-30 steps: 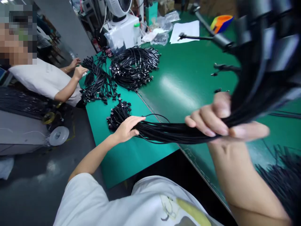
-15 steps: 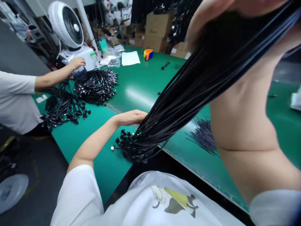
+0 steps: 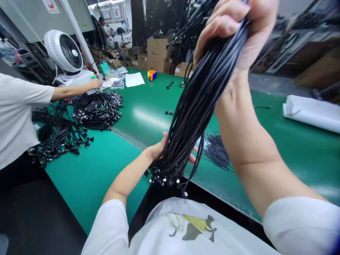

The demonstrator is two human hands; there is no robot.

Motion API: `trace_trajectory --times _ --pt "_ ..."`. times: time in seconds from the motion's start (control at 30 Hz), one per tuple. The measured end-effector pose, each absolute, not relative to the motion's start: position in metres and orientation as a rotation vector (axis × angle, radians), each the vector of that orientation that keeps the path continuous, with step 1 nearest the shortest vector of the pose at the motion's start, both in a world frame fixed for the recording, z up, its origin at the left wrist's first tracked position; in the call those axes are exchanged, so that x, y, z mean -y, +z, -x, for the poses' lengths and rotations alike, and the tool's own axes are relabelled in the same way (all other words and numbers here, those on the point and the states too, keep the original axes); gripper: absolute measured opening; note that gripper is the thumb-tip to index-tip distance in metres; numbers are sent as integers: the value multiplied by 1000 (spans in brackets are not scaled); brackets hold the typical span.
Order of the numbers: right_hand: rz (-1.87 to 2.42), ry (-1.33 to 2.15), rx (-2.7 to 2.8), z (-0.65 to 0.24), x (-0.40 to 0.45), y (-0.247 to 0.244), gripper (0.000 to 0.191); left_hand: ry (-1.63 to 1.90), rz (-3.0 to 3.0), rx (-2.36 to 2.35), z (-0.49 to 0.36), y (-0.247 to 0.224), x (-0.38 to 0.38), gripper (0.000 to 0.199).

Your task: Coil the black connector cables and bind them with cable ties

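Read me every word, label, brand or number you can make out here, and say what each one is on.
White sign high on the grey panel: a red mark and print, too small to read.
Posters on the far wall: too small to read.
Cardboard boxes: no readable markings.
No text can be read clearly.

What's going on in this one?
A person holds a long bundle of black cables up in front of them, the right hand gripping it high and the left hand at its lower part, just above the dangling connector ends. More black cables lie in heaps on the green workbench, where a co-worker reaches a hand toward a white unit under a fan.
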State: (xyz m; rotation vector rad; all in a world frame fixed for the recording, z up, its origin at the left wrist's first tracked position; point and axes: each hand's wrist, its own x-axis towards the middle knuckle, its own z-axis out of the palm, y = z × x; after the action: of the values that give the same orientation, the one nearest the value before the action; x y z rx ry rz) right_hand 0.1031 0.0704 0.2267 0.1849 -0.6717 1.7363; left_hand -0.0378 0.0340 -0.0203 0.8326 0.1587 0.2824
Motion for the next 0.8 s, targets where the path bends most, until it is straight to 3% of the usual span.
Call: trace_trajectory --times 0.2,0.3,0.5,0.63,0.8 --pt "260 1657 622 -144 -116 181 10 200 -754 24 35 -39 8 121" --pt "242 1667 566 -163 -147 147 22 260 -720 -69 13 -47 11 108" --pt "386 1595 687 -205 -200 106 49 415 -681 -167 -55 -64 -23 54" --pt "543 1469 781 -253 -221 97 41 207 -535 -86 -73 -60 -44 50" --pt "917 1282 744 -334 -232 82 15 223 -543 -217 -64 -50 -100 58"
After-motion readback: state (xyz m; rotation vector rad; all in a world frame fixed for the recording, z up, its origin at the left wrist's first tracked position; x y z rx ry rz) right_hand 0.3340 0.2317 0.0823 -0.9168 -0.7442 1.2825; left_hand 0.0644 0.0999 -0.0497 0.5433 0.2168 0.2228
